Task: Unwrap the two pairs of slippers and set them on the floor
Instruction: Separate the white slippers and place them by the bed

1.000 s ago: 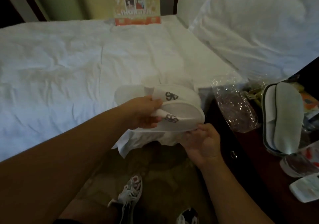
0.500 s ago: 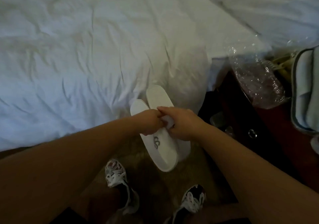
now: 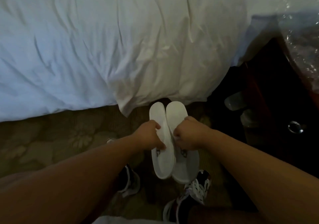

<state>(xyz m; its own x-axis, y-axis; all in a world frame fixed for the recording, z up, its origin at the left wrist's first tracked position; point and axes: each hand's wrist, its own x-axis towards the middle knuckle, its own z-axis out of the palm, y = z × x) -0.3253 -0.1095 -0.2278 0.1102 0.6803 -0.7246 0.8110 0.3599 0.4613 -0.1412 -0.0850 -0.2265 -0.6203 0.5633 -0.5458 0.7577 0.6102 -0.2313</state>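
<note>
Two white slippers lie side by side low over the patterned carpet, heels toward the bed. My left hand [image 3: 150,135] grips the left slipper [image 3: 161,161] at its middle. My right hand [image 3: 188,137] grips the right slipper [image 3: 176,111] the same way. Each slipper shows a dark logo just below the hand that holds it. Whether the soles touch the carpet I cannot tell. The second pair of slippers is out of view.
The white bed cover [image 3: 103,42] hangs down just beyond the slippers. A dark wooden nightstand [image 3: 276,103] with a round metal knob [image 3: 295,127] stands at the right, crinkled clear plastic wrap [image 3: 307,33] on top. My two sneakers [image 3: 195,189] stand on the carpet [image 3: 51,137] below the slippers.
The slippers went down from bed height toward the carpet and were parted, one in each hand, now side by side. The view tilted down, so the nightstand top left the frame.
</note>
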